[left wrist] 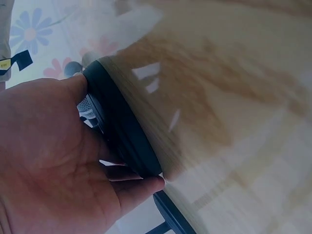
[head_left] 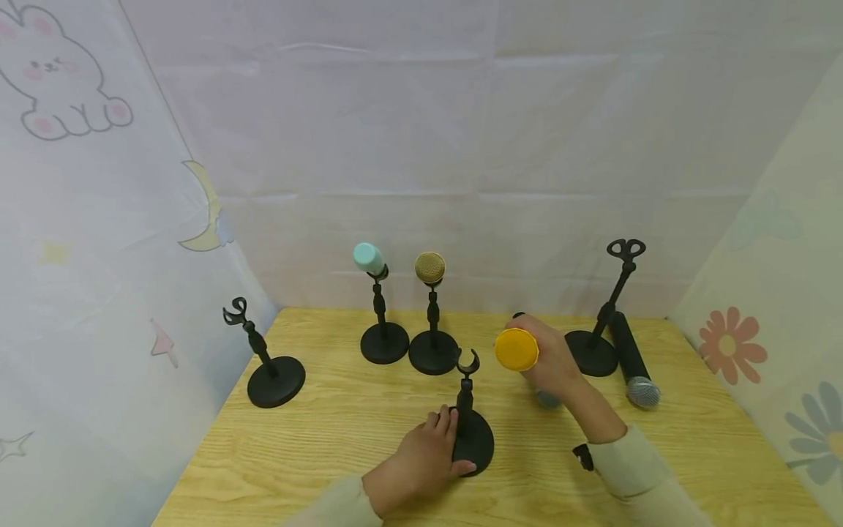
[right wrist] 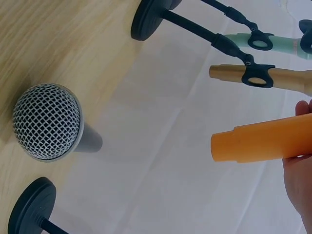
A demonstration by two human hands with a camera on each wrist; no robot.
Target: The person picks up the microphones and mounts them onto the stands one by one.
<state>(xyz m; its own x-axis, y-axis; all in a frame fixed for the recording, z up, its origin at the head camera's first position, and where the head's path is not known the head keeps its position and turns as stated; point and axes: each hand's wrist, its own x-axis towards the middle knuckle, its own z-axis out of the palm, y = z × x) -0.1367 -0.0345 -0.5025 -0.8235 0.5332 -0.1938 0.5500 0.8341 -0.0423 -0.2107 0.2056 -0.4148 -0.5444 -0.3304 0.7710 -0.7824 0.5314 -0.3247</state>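
My left hand (head_left: 424,454) holds the round base of a black desktop microphone stand (head_left: 476,445) at the front middle of the table. In the left wrist view, thumb and fingers grip the rim of that base (left wrist: 124,122). The stand's curved clip (head_left: 468,364) points up and holds nothing. My right hand (head_left: 553,362) grips an orange microphone (head_left: 516,349), raised above the table to the right of the clip and apart from it. The right wrist view shows the orange handle (right wrist: 258,141); its head is out of frame there.
Behind stand a teal microphone (head_left: 369,258) and a gold microphone (head_left: 430,268), each clipped in a stand. Bare-clipped stands are at left (head_left: 276,382) and right (head_left: 591,355). A black microphone (head_left: 631,351) lies at right; another silver-headed microphone (head_left: 548,400) is partly hidden under my right hand.
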